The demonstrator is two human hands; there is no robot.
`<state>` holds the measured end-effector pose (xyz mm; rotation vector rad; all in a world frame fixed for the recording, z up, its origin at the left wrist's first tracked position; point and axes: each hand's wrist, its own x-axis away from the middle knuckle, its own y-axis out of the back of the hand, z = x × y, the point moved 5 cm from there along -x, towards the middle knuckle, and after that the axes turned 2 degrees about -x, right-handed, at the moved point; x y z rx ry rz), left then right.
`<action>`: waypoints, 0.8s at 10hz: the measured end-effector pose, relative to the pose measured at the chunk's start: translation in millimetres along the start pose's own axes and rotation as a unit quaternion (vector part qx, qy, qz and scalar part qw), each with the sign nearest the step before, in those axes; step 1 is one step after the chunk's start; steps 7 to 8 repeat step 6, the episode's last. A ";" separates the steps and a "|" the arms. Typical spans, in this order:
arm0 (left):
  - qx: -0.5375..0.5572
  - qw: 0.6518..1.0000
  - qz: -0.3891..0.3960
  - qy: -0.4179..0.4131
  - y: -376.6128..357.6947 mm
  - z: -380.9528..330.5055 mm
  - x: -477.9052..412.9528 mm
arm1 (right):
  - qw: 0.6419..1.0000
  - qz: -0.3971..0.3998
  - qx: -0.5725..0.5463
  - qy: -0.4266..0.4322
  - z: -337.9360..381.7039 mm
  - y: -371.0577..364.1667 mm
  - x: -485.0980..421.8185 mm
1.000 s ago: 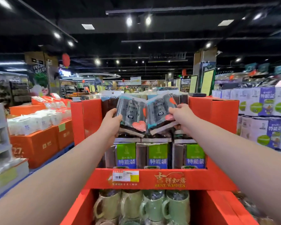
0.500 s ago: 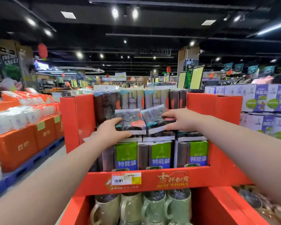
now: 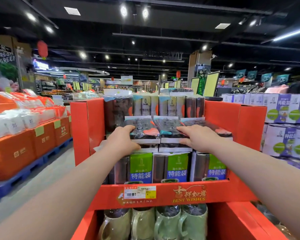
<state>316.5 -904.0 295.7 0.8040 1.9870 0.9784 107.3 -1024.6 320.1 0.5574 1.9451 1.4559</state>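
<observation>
left hand [image 3: 123, 142] grips left pack [image 3: 145, 130] | right hand [image 3: 199, 139] grips right pack [image 3: 168, 128] | both lowered from upright, now flat on stack [image 3: 173, 150], 12 o'clock of price tag [image 3: 139, 192]

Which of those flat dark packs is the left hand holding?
The leftmost pack: the left hand grips its near corner; the right hand holds the middle pack.

Dark packs [image 3: 144, 131] carry coral and teal patches; the display stand [image 3: 220, 193] is red-orange; mugs [image 3: 166, 224] are pale green.

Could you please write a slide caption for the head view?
Left hand grips the left pack, right hand grips the right pack, both lying on stacks in a red display stand.
</observation>
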 end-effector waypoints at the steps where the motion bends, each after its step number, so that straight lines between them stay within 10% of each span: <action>1: -0.038 0.998 0.040 0.002 8.1 -2.8 -4.3 | 1.000 0.004 0.006 -0.004 1.5 -0.2 0.7; 4: -0.215 0.975 -0.001 0.051 6.9 -24.7 15.1 | 0.999 -0.039 0.023 -0.030 8.9 -12.8 14.7; 8: -0.192 0.978 -0.075 0.026 -22.6 -57.6 81.3 | 0.995 -0.084 -0.022 0.051 2.7 -16.5 87.8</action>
